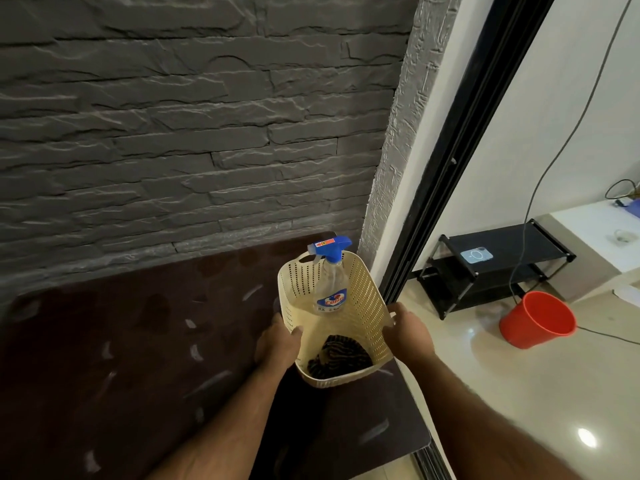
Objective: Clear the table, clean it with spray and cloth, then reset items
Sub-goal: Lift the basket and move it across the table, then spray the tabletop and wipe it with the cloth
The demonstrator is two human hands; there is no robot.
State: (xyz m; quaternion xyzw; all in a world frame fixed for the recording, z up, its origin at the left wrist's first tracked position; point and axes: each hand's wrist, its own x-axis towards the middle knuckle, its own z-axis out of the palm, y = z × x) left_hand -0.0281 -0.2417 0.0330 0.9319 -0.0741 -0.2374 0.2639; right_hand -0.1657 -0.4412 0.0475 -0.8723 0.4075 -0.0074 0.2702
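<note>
A cream perforated basket [367, 299] sits near the right edge of the dark brown table [138, 341]. Inside it stands a clear spray bottle [330, 285] with a blue trigger head, and a dark striped cloth [337, 356] lies bunched at the near end. My left hand [278, 341] grips the basket's left rim, thumb over the edge. On the opposite side my right hand [408, 329] holds the right rim. Whether the basket's base touches the table is unclear.
A grey stone wall rises behind the table. To the right a black sliding door frame [446, 168] borders a glossy floor with a red bucket [538, 320], a black rack [495, 261] carrying a phone [477, 255], and a hanging cable.
</note>
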